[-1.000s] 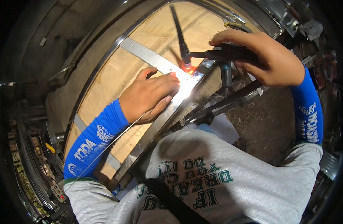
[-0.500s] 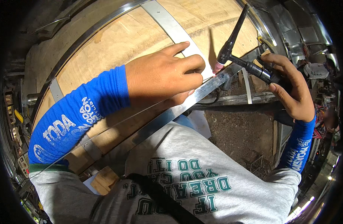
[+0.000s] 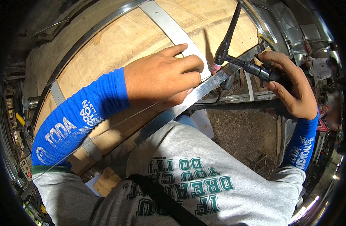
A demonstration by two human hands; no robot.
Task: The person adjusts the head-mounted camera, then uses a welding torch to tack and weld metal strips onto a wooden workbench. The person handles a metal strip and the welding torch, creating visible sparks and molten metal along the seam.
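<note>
My right hand (image 3: 293, 84) is closed around the black handle of a TIG welding torch (image 3: 242, 64). The torch's long back cap points up, and its pink cup (image 3: 216, 67) is at the edge where a flat pale metal strip (image 3: 186, 42) meets a shiny metal bar (image 3: 215, 80). My left hand (image 3: 163, 77) rests beside this joint with curled fingers, the index finger stretched over the strip. A thin filler rod (image 3: 122, 121) runs from beneath that hand toward the lower left; its tip is hidden.
Under the strip lies a large plywood panel (image 3: 116, 49) with a curved metal rim. Another metal strip (image 3: 56, 93) crosses it at left. A black hose or cable (image 3: 256, 104) extends below the torch hand, over gravelly ground (image 3: 240, 132). Metal pieces and clutter stand at far right.
The torch and its cup have shifted slightly left along with my right hand. My left hand has also moved a little left.
</note>
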